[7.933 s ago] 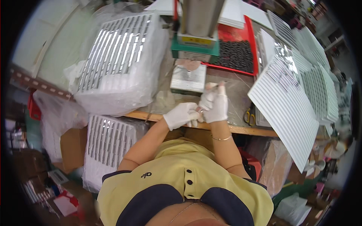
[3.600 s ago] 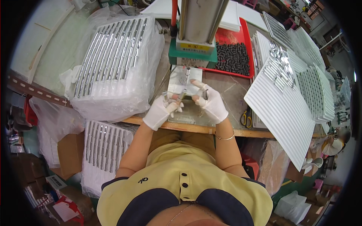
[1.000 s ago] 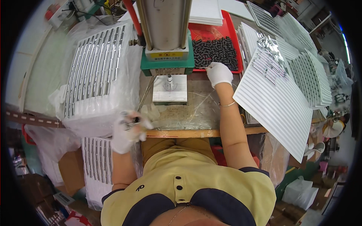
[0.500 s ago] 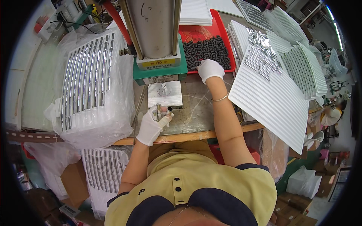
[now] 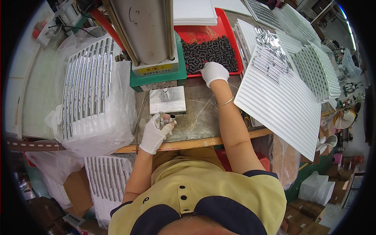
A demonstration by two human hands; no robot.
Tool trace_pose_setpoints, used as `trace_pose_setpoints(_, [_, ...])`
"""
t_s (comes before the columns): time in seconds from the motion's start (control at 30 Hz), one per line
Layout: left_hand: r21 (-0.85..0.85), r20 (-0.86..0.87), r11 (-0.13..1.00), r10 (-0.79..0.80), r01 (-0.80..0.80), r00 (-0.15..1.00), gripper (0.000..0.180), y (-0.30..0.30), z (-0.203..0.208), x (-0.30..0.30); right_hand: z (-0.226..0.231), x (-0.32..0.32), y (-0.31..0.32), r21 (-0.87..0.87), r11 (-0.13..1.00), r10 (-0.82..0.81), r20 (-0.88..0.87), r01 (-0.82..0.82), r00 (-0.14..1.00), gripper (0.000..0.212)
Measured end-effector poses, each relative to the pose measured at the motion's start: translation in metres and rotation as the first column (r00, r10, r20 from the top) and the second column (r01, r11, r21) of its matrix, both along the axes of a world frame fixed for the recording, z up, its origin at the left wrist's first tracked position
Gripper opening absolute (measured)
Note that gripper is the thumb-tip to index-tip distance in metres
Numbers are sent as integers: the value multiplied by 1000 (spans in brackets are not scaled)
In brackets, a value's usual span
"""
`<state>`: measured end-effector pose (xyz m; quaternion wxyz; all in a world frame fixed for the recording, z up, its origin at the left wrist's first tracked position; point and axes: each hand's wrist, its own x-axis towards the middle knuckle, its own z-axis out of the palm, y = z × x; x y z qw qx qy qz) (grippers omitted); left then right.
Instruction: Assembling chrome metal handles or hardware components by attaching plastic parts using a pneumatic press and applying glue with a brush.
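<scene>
My left hand, in a white glove, is closed around shiny silver tubes just in front of the press; one tube's open dark end faces up. My right hand, gloved too, reaches over the near edge of a red tray. Its fingers are drawn together at a pile of short black tubular pieces; what lies between the fingertips is hidden. Between my hands, nearer the left, sits a pale metal block with a small shiny upright piece on top, below the press head.
The press with its green base plate stands over the block. On the left, a plastic-wrapped stack holds rows of silver tubes. To the right, a ribbed white tray carries loose silver tubes. The table's wooden edge runs before me.
The view has shifted slightly, so the press and block appear farther left. My left hand still holds the silver tubes; my right hand stays at the black pieces.
</scene>
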<state>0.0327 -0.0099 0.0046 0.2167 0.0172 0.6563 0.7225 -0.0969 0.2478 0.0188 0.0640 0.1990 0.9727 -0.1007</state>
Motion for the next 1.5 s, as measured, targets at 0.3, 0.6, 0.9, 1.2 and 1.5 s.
trace_pose_setpoints(0.3, [-109, -65, 992, 55, -62, 996, 21, 13, 3, -11, 1, 13, -4, -141, 987, 49, -195, -78, 980, 21])
trace_pose_setpoints(0.6, [-134, -342, 981, 90, -143, 935, 21, 24, -4, -28, 46, 121, -48, -293, 822, 286, -529, -488, 799, 8])
trace_pose_setpoints(0.9, [-148, -387, 984, 34, -98, 922, 19, 43, -6, -15, 115, 137, -11, -2, 903, 396, -380, -429, 836, 29])
trace_pose_setpoints(1.2, [-88, -316, 996, -21, -7, 949, 20, 48, -12, -11, 92, 78, 154, 182, 968, -176, -1, 173, 984, 37])
trace_pose_setpoints(1.5, [-77, -239, 995, 48, -69, 970, 19, 45, -8, -14, 116, 85, 125, 124, 990, -13, -367, 63, 930, 21])
